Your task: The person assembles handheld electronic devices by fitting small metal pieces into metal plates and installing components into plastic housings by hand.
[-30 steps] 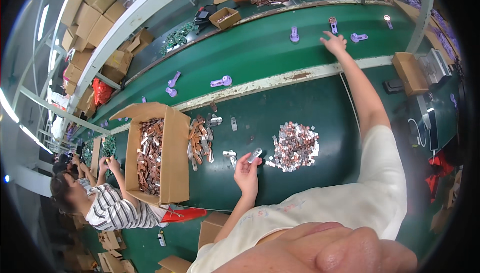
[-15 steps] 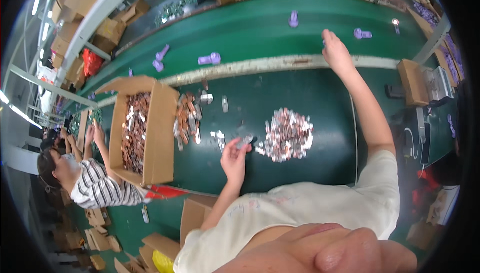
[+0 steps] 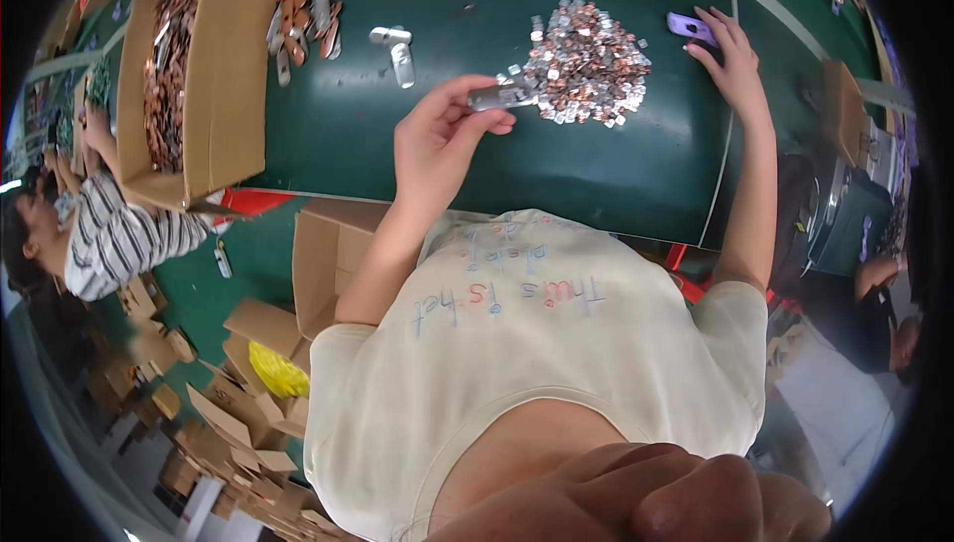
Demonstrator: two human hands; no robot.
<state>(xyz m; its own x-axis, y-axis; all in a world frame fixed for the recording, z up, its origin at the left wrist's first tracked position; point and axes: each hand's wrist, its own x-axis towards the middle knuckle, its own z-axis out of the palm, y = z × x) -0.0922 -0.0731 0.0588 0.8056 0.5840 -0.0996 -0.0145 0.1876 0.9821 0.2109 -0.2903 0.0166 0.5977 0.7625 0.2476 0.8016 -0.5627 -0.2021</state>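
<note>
The left hand (image 3: 432,145) hid part of the metal piece (image 3: 502,95) behind its fingers (image 3: 460,88); the right hand (image 3: 740,75) covered 1 end of the purple part (image 3: 684,25). Between both hands' fingers, the heap's (image 3: 588,70) bits were too small to identify. Left of the left fingers, the upper edge cut off the cardboard box (image 3: 234,65).

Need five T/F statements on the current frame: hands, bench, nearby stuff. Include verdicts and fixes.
1. The left hand holds a silver piece. True.
2. The purple part is in the left hand. False: the right hand has the purple part.
3. The chip pile lies between the hands, left to right. True.
4. The box of strips stands right of the chip pile. False: the box is left of it.
5. The bench top is dark green. True.
</note>
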